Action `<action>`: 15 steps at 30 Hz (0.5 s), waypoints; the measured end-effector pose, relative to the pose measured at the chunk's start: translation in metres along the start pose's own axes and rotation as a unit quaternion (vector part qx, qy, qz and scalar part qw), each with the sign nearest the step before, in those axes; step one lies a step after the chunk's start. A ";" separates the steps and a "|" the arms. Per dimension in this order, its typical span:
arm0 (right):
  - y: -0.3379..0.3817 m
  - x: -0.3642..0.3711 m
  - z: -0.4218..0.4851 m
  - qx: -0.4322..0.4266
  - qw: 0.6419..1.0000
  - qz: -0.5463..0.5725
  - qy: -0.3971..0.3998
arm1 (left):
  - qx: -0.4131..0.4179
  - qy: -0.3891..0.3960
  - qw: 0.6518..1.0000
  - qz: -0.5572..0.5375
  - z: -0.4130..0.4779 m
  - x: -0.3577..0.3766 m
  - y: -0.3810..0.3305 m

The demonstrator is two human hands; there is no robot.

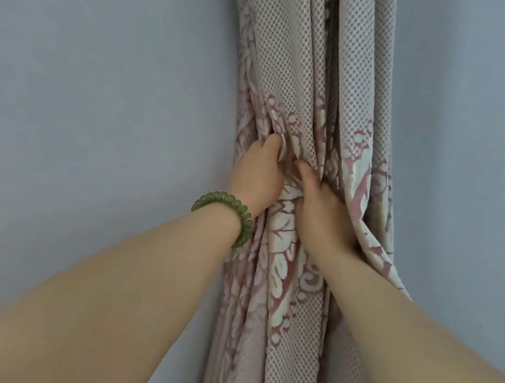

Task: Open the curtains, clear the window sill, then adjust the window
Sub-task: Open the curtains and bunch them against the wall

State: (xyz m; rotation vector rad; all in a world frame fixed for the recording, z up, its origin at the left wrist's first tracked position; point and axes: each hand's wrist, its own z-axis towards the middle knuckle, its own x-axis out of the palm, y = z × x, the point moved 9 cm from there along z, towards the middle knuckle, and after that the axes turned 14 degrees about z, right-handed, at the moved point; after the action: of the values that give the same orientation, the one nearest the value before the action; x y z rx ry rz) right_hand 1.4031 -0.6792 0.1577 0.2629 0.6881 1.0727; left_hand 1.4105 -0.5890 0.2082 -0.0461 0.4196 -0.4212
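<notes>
Wall: plain blue-grey wall (pixel 80 81) fills the left side and shows again at the far right; no window or sill is in view.
Bracelet: a green beaded bracelet (pixel 224 215) sits on the left wrist, just clear of the cloth.
Left hand: the left hand (pixel 258 175) is curled into the left edge of the curtain, thumb on top pinching a fold, apparently to keep the gathered bunch tight against the wall.
Curtain: the patterned curtain (pixel 320 86), dotted weave with pink floral bands, hangs gathered in a narrow bundle between both hands, cinched at hand height and looser above and below.
Right hand: the right hand (pixel 324 212) presses flat on the front of the folds, fingers together and tips buried in the cloth, probably holding the bundle while it is tied back or tucked.
Stage: judged from this, the curtain-opening step is nearly done.
</notes>
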 end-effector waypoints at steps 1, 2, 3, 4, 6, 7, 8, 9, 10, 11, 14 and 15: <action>-0.008 0.000 0.008 0.003 1.000 0.028 -0.002 | -0.001 -0.002 1.000 0.006 0.007 0.008 0.002; -0.015 -0.001 0.016 0.003 0.999 0.046 -0.003 | -0.003 -0.007 1.000 0.014 0.014 0.019 0.003; -0.018 0.000 0.022 0.000 0.998 0.066 -0.007 | -0.008 -0.007 1.000 0.027 0.019 0.024 0.006; -0.023 0.001 0.027 -0.001 0.996 0.088 -0.012 | -0.011 -0.010 0.999 0.036 0.024 0.031 0.008; -0.040 0.003 0.040 0.014 0.991 0.133 -0.018 | -0.019 -0.018 0.999 0.044 0.035 0.050 0.011; -0.047 0.004 0.046 0.023 0.989 0.148 -0.019 | -0.022 -0.025 0.998 0.046 0.039 0.058 0.012; -0.054 0.003 0.051 0.027 0.987 0.158 -0.025 | -0.024 -0.030 0.998 0.046 0.043 0.066 0.012; -0.064 0.000 0.057 0.030 0.987 0.158 -0.030 | -0.025 -0.033 0.998 0.045 0.046 0.077 0.011; -0.071 -0.003 0.061 0.029 0.988 0.151 -0.032 | -0.024 -0.032 0.998 0.045 0.050 0.087 0.009; -0.081 -0.007 0.065 0.028 0.991 0.130 -0.033 | -0.021 -0.028 0.998 0.044 0.053 0.099 0.005; -0.107 -0.017 0.071 0.041 0.998 0.012 -0.054 | -0.018 -0.015 0.999 0.035 0.059 0.124 -0.002; -0.115 -0.019 0.071 0.052 0.996 -0.030 -0.073 | -0.018 -0.011 0.999 0.035 0.059 0.129 -0.002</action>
State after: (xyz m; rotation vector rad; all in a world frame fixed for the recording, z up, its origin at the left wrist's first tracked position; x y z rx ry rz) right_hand 1.5248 -0.7417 0.1600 0.4027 0.6178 0.9518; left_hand 1.5403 -0.6457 0.2124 -0.0717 0.4058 -0.3445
